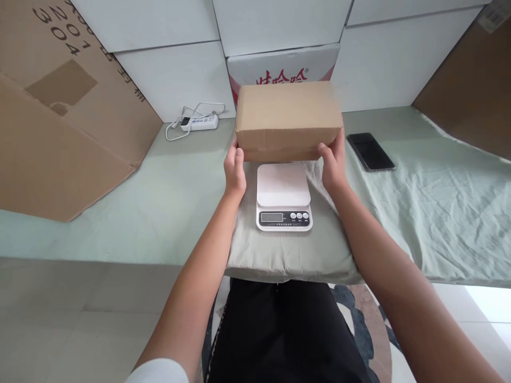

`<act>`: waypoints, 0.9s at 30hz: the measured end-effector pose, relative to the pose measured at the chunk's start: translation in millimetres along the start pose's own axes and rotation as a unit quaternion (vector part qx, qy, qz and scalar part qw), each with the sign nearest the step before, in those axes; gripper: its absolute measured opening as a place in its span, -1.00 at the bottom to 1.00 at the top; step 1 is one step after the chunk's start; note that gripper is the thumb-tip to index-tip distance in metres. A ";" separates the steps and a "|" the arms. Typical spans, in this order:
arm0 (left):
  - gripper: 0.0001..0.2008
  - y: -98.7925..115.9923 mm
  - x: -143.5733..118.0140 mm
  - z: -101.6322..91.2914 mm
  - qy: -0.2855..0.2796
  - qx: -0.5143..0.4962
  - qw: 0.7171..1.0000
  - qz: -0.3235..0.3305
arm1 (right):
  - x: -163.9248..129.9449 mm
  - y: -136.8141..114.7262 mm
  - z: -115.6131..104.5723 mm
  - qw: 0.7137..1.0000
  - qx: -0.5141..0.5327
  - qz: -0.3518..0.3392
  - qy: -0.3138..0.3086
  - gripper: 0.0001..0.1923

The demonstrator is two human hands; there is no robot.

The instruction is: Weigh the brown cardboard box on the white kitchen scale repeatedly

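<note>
A closed brown cardboard box is held up between my two hands, just behind and above a white digital kitchen scale. My left hand grips its left end, thumb on the near side. At the opposite end my right hand is closed on the lower corner, its thumb also on the front face. Most of the fingers of both hands are hidden behind the box. The scale's plate carries nothing, and its display and buttons face me.
A black smartphone lies to the right on the green cloth. At the back left sits a white power strip with a cable. Large cardboard sheets flank the table, and white boxes line the back.
</note>
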State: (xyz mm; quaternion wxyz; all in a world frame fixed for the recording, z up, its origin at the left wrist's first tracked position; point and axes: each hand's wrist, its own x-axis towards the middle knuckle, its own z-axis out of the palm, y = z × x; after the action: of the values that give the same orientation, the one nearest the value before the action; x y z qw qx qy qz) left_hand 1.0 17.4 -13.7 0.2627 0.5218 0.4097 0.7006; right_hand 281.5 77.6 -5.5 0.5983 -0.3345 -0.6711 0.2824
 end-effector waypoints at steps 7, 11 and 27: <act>-0.21 41.0 -49.1 -6.3 -0.008 -0.018 0.999 -0.029 | -35.0 -32.5 -15.4 1.000 -0.008 -0.002 0.012 0.20; -0.26 60.0 -84.4 -15.1 -0.009 -0.034 0.998 -0.053 | -67.3 -43.3 -22.1 1.000 -0.016 -0.008 0.016 0.17; -0.25 69.4 -103.4 -21.9 -0.015 -0.013 0.995 -0.095 | -87.4 -54.1 -22.2 0.999 -0.041 -0.002 0.015 0.06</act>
State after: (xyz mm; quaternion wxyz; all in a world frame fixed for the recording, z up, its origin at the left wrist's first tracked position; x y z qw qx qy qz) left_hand 17.2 -108.0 -10.7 0.3404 0.4875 0.4443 0.6701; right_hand 302.8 -25.1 -14.2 0.5946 -0.3616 -0.6736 0.2490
